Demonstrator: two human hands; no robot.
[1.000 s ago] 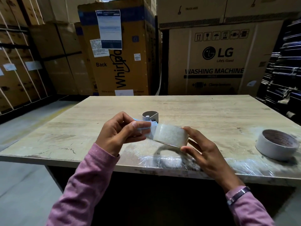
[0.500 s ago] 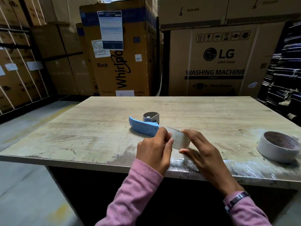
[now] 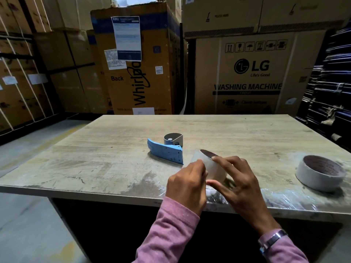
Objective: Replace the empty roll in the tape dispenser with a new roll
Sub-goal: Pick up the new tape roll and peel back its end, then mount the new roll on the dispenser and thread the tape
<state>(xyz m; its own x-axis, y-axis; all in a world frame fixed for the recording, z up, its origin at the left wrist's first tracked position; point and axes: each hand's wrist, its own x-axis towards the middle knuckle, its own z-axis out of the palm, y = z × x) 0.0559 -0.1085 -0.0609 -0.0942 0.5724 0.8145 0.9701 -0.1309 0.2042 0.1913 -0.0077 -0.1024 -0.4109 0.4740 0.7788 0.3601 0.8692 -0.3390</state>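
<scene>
Since 0.5 s ago, 2 hands, left hand [image 3: 187,184] and right hand [image 3: 239,184], grip clear tape roll [image 3: 212,168] lower on table [image 3: 114,168]; dispenser [image 3: 167,150] unheld. Risk: tape end sticking, slipping.

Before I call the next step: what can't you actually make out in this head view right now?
- Left hand fingertips: hidden behind its own knuckles, so any grip on the clear tape roll is unclear.
- The roll's loose end: too transparent to find.
- Dispenser hub: too small to tell if an old core remains.
- Second roll: print inside its core is illegible.
</scene>
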